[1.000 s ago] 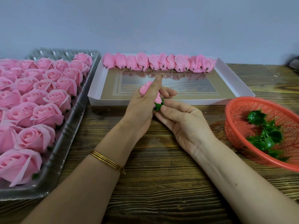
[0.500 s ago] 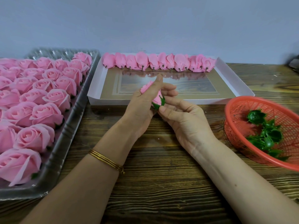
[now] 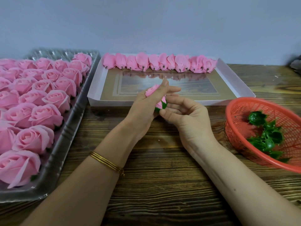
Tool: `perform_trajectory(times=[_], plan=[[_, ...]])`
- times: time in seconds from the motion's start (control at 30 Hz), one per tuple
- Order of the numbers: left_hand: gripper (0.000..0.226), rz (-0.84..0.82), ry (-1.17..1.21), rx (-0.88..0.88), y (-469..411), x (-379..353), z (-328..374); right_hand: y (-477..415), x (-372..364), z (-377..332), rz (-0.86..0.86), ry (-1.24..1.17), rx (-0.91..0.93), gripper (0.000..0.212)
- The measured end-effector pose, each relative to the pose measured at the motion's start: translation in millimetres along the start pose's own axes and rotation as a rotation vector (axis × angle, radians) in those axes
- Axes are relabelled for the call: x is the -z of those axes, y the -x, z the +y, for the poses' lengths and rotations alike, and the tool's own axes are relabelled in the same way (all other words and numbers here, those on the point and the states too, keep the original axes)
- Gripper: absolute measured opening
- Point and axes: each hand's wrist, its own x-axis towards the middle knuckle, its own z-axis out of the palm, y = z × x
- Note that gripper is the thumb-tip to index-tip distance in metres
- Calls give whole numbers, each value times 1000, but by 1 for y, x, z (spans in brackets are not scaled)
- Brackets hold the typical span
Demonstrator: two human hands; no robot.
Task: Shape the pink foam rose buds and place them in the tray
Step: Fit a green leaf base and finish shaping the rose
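Note:
My left hand (image 3: 143, 108) grips a pink foam rose bud (image 3: 151, 91) above the table's middle, fingers wrapped around its petals. A green calyx (image 3: 161, 106) sits at the bud's base. My right hand (image 3: 187, 118) holds that base with thumb and fingertips. A clear plastic tray (image 3: 65, 141) on the left holds several finished pink roses (image 3: 47, 115). Behind my hands lies a white box lid (image 3: 234, 82) with a row of unshaped pink buds (image 3: 156, 62) along its far edge.
A red plastic basket (image 3: 236, 111) at the right holds several green calyxes (image 3: 267, 137). The wooden table (image 3: 154, 185) stretches toward me. A dark object (image 3: 295, 64) sits at the far right edge. A plain wall stands behind.
Both hands lifted slightly and turned the bud. My right hand's fingers shifted around the green base.

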Motion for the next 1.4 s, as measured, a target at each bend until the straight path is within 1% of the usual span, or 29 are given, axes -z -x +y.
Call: perform_trajectory(times=[0.07, 0.13, 0.27, 0.43, 0.5, 0.7, 0.8, 0.97, 1.13, 1.27, 1.4], plan=[[35, 3, 18, 0, 0, -1, 0, -1, 0, 0, 2, -57, -83, 43], [36, 7, 39, 1, 0, 0, 0, -1, 0, -2, -8, -106, -165, 45], [35, 2, 13, 8, 0, 2, 2, -2, 2, -6, -52, -142, -272, 34], [35, 4, -3, 8, 0, 2, 1, -4, 5, -11, -82, -207, -333, 31], [35, -5, -3, 14, 1, 2, 2, -4, 5, -10, -77, -215, -333, 32], [36, -77, 3, 56, 2, 3, 5, -2, 4, -10, -80, -197, -285, 44], [41, -100, -20, 59, 3, 4, 7, -1, 4, -10, -77, -205, -273, 51], [36, -100, -64, 26, 4, 2, 7, -2, 5, -11, -93, -222, -269, 45], [36, -81, -102, -4, 3, 1, 5, -3, 5, -9, -139, -254, -286, 37], [36, -77, -96, -22, 4, 1, 5, -3, 6, -10, -178, -241, -309, 37], [35, -85, -124, -37, 4, 2, 4, -2, 4, -10, -163, -254, -293, 41]])
